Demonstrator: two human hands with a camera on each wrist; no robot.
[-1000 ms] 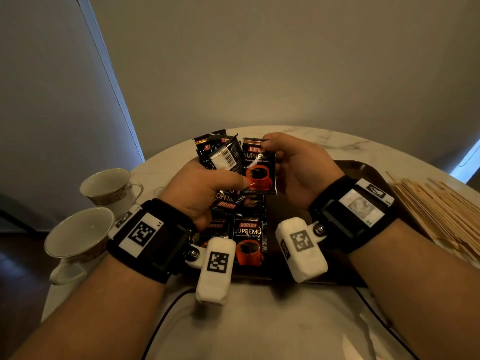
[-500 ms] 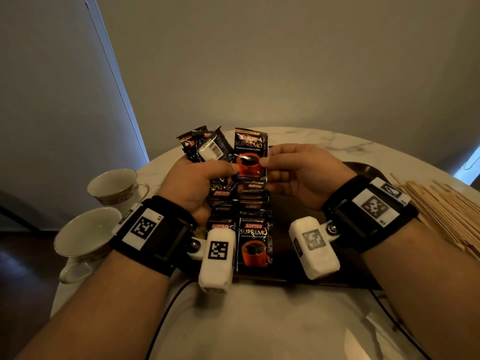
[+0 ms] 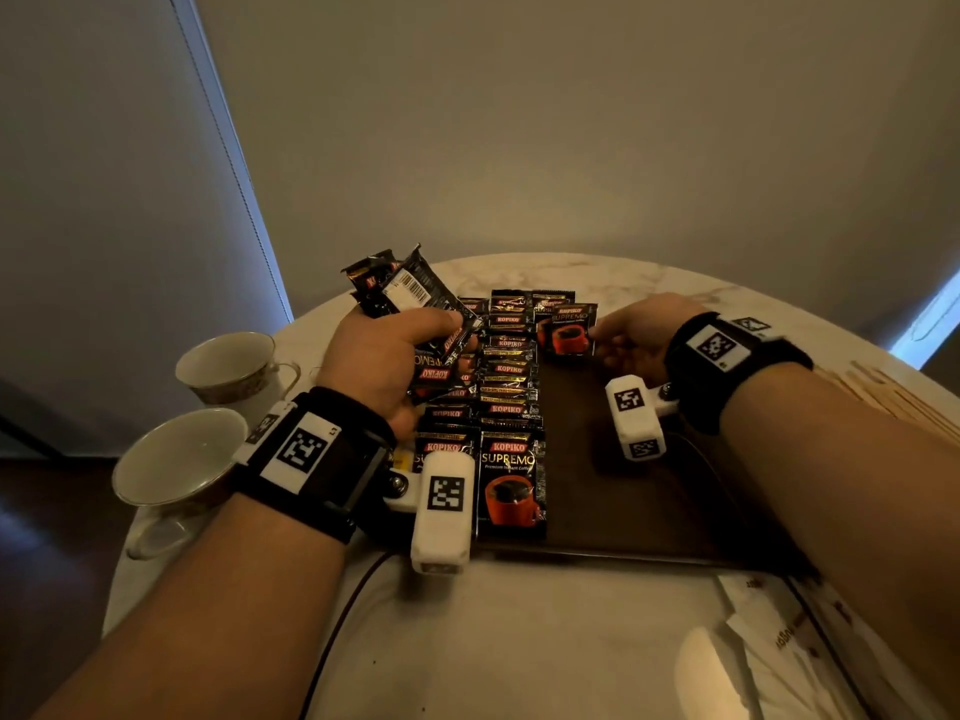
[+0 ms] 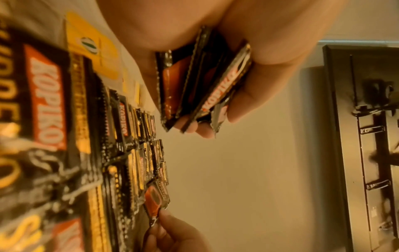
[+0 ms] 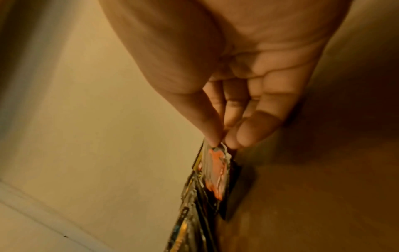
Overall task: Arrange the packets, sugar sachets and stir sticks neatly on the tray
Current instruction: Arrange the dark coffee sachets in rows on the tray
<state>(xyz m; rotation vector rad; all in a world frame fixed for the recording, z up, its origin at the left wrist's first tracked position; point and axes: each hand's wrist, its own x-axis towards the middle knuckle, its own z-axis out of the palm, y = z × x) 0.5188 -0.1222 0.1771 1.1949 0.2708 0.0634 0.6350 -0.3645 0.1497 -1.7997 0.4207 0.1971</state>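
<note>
The round marble table [image 3: 519, 641] carries the dark tray [image 3: 649, 511]. Its left half is already filled with two overlapping columns of Kopiko coffee packets [image 3: 511, 407] running from the near edge to the far edge, and its right half is bare. Half a second ago both my hands were raised together over the tray's middle, sharing one packet. Now they have parted. My right hand [image 3: 636, 337] has carried that single packet [image 3: 569, 330] down to the far edge, just right of the columns, where I pinch its right edge between thumb and fingertips [image 5: 241, 136]. I judge this starts a third column, so the packets are well along. My left hand [image 3: 387, 356] has stayed over the tray's left side, fingers curled round a fanned bundle of remaining packets [image 3: 410, 291].

The stir sticks [image 3: 883, 387] lie at the table's right edge and the white sugar sachets [image 3: 769, 631] near its near right edge, both untouched. Two teacups [image 3: 208, 407] stand at the left edge.
</note>
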